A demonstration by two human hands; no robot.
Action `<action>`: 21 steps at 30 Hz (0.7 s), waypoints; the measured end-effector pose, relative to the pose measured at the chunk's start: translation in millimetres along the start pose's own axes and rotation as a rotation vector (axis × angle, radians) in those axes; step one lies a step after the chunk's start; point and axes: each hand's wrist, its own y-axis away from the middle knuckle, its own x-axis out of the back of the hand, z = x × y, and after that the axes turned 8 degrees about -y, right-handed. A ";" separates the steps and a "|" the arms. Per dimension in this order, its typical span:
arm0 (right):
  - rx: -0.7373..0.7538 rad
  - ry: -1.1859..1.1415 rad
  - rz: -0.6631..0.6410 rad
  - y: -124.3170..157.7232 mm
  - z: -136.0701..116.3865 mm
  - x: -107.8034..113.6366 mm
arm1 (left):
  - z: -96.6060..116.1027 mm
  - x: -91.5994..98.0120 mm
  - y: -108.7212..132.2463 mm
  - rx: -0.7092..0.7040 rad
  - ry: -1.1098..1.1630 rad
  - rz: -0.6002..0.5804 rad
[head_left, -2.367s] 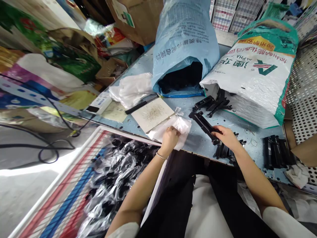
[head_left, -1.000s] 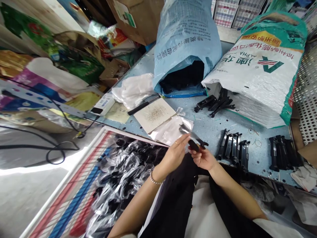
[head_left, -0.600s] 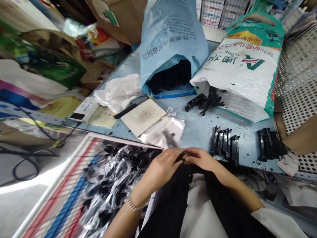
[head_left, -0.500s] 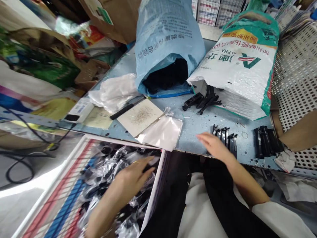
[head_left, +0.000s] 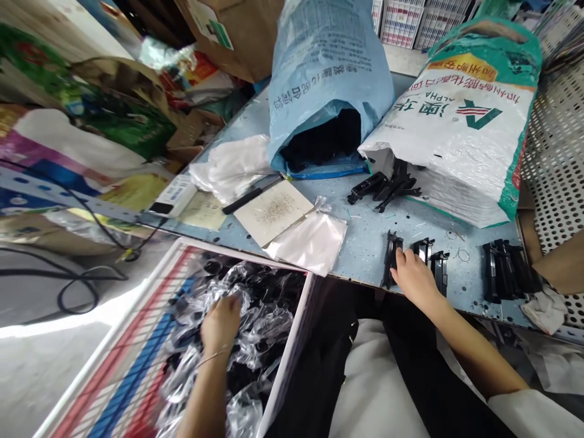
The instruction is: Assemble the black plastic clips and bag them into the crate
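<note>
Right hand (head_left: 413,280): at near edge of worktop (head_left: 365,243), fingers bent down over a row of black plastic parts (head_left: 392,261), touching them. Clamped or merely resting: cannot tell.

Left hand (head_left: 221,322): palm down, fingers curled into bagged parts (head_left: 255,316) inside crate (head_left: 292,344). Hold not discernible.

Judged light, stiff and smooth, with thin lugs likely to snag on neighbours. Best pinched across the long flat sides, mid-length. Bagged pieces: slippery film, so grip around the hard part.

Loose clear bags (head_left: 310,243) ahead and left of right hand. Second stack (head_left: 502,277) to its right.
</note>
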 end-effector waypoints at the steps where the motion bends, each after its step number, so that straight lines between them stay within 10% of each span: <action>1: 0.007 -0.012 0.008 -1.6 0.7 0.3 | 24.7 -3.8 -7.9 -0.030 0.047 0.056; 5: -0.026 -0.049 0.026 1.9 0.7 6.0 | 141.2 -15.4 -30.3 -0.493 0.325 0.118; 8: -0.134 -0.068 -0.041 13.0 -6.6 7.4 | 195.7 -22.5 -41.4 -0.529 0.376 0.019; 15: -0.279 -0.441 -0.090 10.6 10.9 -1.8 | 177.8 -25.1 -80.2 -0.380 0.469 -0.166; 21: -0.216 -1.780 -0.361 -4.7 -14.9 -22.6 | 170.2 -27.3 -86.9 -0.351 0.580 -0.240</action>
